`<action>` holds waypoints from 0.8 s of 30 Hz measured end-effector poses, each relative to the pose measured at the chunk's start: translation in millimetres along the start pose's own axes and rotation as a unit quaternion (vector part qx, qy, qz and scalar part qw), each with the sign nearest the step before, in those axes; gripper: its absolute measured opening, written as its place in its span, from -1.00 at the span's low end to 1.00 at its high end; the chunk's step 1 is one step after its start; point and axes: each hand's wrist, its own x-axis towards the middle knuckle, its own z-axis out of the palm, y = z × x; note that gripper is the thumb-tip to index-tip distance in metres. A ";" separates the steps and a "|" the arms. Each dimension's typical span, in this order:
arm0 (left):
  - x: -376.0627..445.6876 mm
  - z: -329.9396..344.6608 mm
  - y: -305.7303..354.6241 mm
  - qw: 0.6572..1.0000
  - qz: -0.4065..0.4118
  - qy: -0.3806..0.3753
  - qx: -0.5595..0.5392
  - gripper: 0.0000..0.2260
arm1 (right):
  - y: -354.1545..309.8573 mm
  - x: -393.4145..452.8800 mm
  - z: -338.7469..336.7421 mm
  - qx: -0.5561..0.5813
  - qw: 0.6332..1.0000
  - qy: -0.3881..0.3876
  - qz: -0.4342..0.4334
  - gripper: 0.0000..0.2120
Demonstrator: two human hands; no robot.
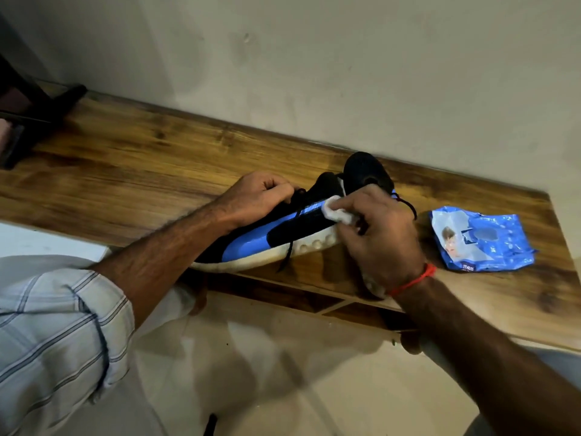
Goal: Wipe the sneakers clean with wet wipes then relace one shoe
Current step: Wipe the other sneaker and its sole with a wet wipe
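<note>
A pale plastered wall fills the top of the frame above a long wooden shelf (132,158) that crosses the middle. At centre lies a black and blue sneaker (283,228) on its side, white sole toward the viewer; a second black shoe (366,171) sits just behind it. The sneaker looks light, its upper soft and its sole firmer, so bracing it at the lace area seems best. The left hand (254,196) curls over the laces there. The right hand (377,234) pinches a wet wipe (334,212) against the side. Right of centre lies the blue wipes pack (481,237).
</note>
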 end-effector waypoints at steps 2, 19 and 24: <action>0.3 3.6 1.8 1.000 0.008 -0.003 -0.001 -0.55 | -15.0 -8.0 12.4 -0.007 0.998 -0.050 -0.050 -0.79; -1.8 1.2 11.4 0.995 0.079 -0.041 -0.054 -0.77 | 40.2 27.3 -16.7 0.132 0.959 0.082 0.236 -0.85; -3.6 1.5 13.8 0.969 0.236 -0.056 -0.038 -0.91 | 30.8 27.9 -12.0 0.492 0.788 0.108 0.354 -0.88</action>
